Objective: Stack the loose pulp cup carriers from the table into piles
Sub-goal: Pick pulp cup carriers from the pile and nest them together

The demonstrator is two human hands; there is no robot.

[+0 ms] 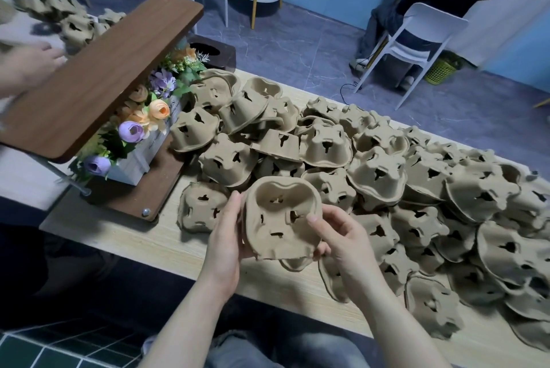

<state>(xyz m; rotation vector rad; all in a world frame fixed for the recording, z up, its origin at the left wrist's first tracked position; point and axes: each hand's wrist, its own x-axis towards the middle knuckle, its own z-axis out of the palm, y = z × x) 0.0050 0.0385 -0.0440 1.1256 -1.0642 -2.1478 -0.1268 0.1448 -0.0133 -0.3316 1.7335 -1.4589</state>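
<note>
Both hands held one pulp cup carrier (281, 219) hollow side up above the table's near edge (166, 251): left hand (224, 236) gripping its left rim, right hand (336, 238) curled on its right. Loose carriers (372, 171) covered the tabletop. A white box (135, 159), lettering unreadable, held flowers (143, 117).

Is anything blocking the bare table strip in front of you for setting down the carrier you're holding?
Nothing visible does. Both the left hand and right hand hold the carrier above the bare table edge.
</note>
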